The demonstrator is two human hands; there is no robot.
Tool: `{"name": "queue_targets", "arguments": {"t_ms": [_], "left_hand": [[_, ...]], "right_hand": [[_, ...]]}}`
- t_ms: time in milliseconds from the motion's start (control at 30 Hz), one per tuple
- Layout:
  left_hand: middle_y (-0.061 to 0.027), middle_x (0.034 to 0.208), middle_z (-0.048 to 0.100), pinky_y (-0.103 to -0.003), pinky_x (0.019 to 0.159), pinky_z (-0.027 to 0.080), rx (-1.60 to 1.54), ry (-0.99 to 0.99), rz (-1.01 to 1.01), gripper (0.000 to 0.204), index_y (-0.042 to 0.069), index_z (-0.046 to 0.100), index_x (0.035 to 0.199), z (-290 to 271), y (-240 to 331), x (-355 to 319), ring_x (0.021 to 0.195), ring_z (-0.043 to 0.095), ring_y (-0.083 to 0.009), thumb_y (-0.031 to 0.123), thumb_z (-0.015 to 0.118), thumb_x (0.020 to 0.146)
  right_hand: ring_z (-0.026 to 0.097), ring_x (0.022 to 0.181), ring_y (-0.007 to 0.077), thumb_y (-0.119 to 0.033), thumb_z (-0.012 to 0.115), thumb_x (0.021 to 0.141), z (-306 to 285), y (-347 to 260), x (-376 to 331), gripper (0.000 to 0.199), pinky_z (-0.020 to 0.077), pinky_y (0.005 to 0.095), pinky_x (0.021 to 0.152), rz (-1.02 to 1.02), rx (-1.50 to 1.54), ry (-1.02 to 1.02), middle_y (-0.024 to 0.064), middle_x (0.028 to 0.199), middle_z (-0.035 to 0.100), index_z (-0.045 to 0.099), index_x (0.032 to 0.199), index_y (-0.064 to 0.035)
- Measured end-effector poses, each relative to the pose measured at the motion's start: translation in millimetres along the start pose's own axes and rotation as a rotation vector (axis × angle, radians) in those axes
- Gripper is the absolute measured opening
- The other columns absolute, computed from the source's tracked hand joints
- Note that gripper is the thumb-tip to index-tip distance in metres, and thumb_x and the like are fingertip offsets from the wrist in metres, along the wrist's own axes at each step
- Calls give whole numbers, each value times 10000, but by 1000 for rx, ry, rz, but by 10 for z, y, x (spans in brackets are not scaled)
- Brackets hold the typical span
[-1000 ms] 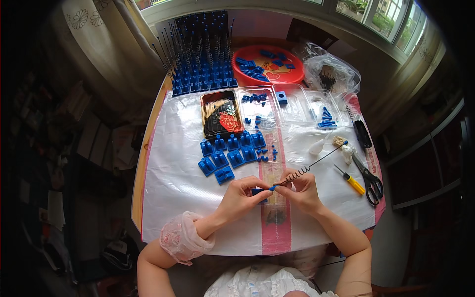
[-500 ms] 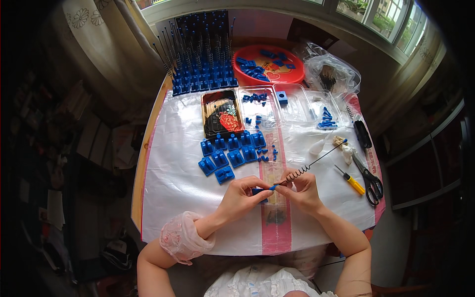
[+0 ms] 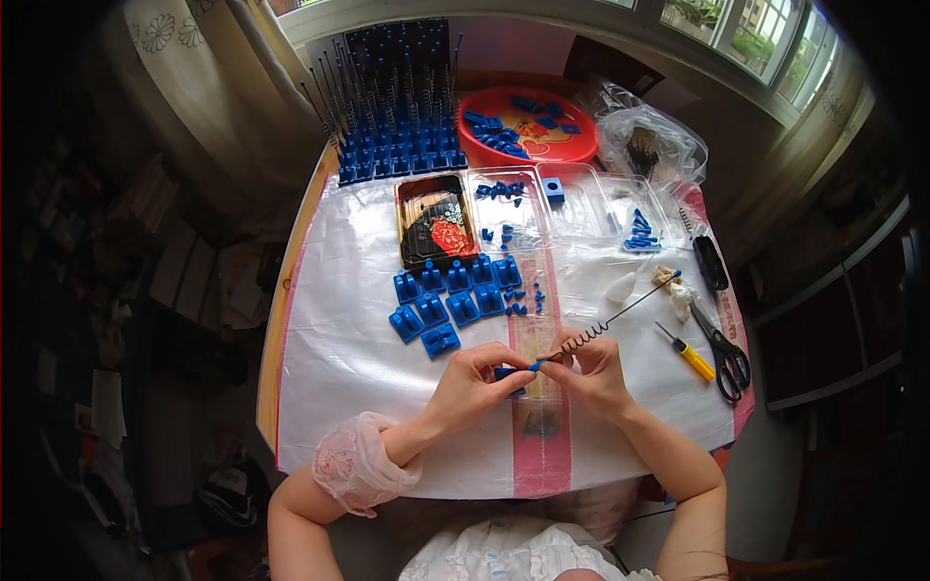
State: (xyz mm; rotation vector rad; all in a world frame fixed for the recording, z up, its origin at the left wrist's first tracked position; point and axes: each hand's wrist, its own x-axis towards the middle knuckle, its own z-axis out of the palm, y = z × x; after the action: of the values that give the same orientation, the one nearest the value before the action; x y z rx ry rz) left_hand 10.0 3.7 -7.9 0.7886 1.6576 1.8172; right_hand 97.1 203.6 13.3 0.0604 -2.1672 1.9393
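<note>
Close together above the sheet's pink stripe, both my hands are pinched. My left hand [image 3: 475, 380] grips a small blue plastic piece [image 3: 534, 367], mostly hidden by the fingertips. From my right hand [image 3: 589, 376] a dark coiled spring wire [image 3: 586, 338] slants up to the right, ending in a straight stem with a blue tip [image 3: 675, 276]. The wire's lower end meets the blue piece between my fingertips; how they join is hidden. Partly behind my left fingers shows a dark blue block [image 3: 502, 374]. Farther off stand several blue bases [image 3: 464, 308] in rows.
A yellow-handled screwdriver [image 3: 694, 362] and black scissors [image 3: 733, 360] lie at right. Clear trays [image 3: 575, 232] hold small blue parts; a black patterned tray [image 3: 411, 257] sits beside them. Behind are spring-topped blue pieces [image 3: 402, 160] and a red basin [image 3: 581, 145].
</note>
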Motion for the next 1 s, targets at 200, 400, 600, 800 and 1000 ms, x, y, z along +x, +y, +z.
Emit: {"name": "queue_targets", "arguments": {"t_ms": [200, 400, 600, 800, 1000], "left_hand": [[-56, 1024, 676, -234, 771, 558, 18, -47, -32, 166, -35, 734, 1077, -27, -20, 2, 906, 652, -96, 22, 739, 922], [-57, 1024, 677, -236, 770, 562, 25, -48, -20, 164, -37, 733, 1074, -29, 18, -3, 905, 654, -98, 21, 740, 921], [-57, 1025, 679, -232, 768, 552, 32, -49, -16, 164, -37, 734, 1074, -29, 11, 3, 902, 647, -93, 18, 740, 919], [-19, 939, 683, -205, 675, 464, -31, -1, 21, 164, -10, 758, 1032, 6, -9, 1, 802, 589, -50, 97, 768, 907], [-55, 1018, 682, -226, 760, 539, 33, -48, -26, 163, -36, 735, 1072, -25, 41, -1, 897, 640, -86, 24, 741, 921]], "right_hand": [[452, 705, 67, 27, 779, 825, -3, 52, -11, 53, 352, 239, 634, -8, 21, 3, -16, 793, 609, 747, 849, -7], [436, 699, 67, 24, 768, 836, -5, 28, -4, 44, 347, 242, 632, -19, 4, -11, -23, 775, 584, 746, 856, -7], [436, 699, 66, 24, 768, 837, -11, 42, -11, 42, 349, 242, 632, -11, 10, -7, -23, 775, 581, 744, 859, -2], [442, 701, 65, 35, 775, 829, -1, 29, -4, 53, 351, 238, 633, -18, 8, -6, -18, 791, 597, 743, 856, 2], [443, 703, 66, 34, 775, 828, -6, 46, -5, 55, 352, 237, 634, -20, 15, -3, -18, 788, 598, 743, 856, -1]]}}
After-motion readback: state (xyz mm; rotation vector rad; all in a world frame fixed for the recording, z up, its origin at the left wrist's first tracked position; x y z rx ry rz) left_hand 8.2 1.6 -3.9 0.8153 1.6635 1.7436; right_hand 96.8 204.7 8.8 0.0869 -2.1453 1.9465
